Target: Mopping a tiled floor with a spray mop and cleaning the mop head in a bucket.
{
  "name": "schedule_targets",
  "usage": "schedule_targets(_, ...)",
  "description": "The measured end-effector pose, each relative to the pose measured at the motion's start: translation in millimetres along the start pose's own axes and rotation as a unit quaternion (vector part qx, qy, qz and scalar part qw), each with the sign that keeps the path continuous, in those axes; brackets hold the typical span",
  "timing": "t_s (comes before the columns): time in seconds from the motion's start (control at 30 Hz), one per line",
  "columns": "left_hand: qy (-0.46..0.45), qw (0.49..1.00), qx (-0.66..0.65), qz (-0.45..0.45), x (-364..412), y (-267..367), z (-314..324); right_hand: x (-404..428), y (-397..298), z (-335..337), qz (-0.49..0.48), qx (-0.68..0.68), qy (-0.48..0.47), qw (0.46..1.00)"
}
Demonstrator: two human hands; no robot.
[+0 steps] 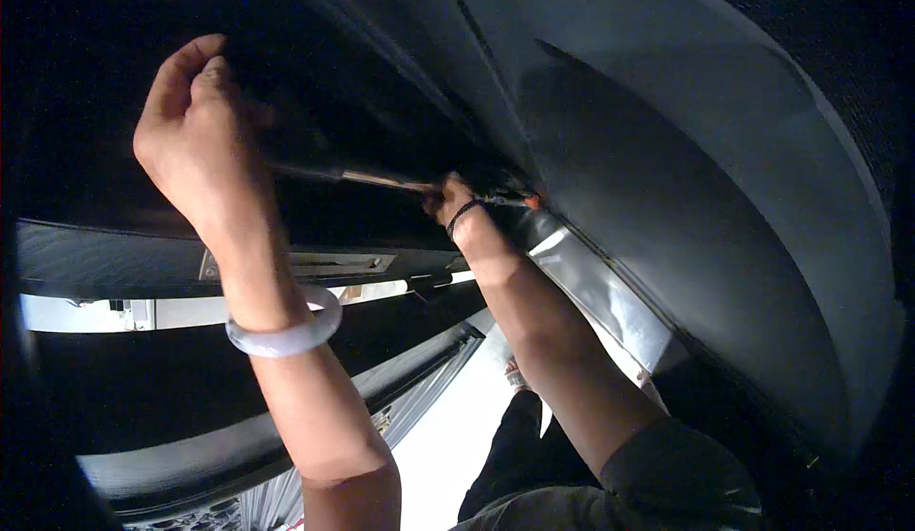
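Observation:
My left hand (207, 113) is raised at the upper left before very dark material. Its fingers are curled, with the thumb and forefinger tips close together; shadow hides whether something thin lies between them. Near the middle, my right hand (454, 198) is closed around a thin rod (386, 181), its fingers blurred and partly in shadow. The rod's left end fades into the dark. Just right of that hand is a small metallic part with an orange tip (532, 202), beside the edge of a large dark grey sheet (658, 173).
Below my left hand runs a dark curved band (114, 259) with a pale metal plate (343, 263). A dark roller-like bar (422, 363) crosses lower down. A shiny pale panel (607, 302) stands right of my right forearm. My sandalled foot (515, 377) shows on the bright floor (436, 438).

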State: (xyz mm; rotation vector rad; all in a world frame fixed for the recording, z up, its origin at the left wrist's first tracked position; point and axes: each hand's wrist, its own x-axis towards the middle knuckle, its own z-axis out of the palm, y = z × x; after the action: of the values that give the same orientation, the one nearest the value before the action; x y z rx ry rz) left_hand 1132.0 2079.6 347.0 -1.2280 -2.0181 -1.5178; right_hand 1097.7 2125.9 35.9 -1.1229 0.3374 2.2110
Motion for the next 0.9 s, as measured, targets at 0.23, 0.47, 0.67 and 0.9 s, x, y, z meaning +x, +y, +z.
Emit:
schedule_targets(0.23,-0.024,0.995,-0.094,0.026,-15,29,-7,-30,-11,-62,0.038,0.094,-0.039,0.994)
schedule_targets(0.47,-0.102,0.988,-0.11,0.033,-65,82,-30,-59,-20,-149,0.011,0.118,-0.108,0.987)
schedule_targets(0.67,-0.174,0.957,-0.233,0.025,-136,139,-60,-139,-28,-224,-0.032,0.122,-0.162,0.979)
schedule_targets(0.9,-0.156,0.942,-0.275,0.116,-194,143,-135,-215,33,-287,0.011,0.136,-0.036,0.99)
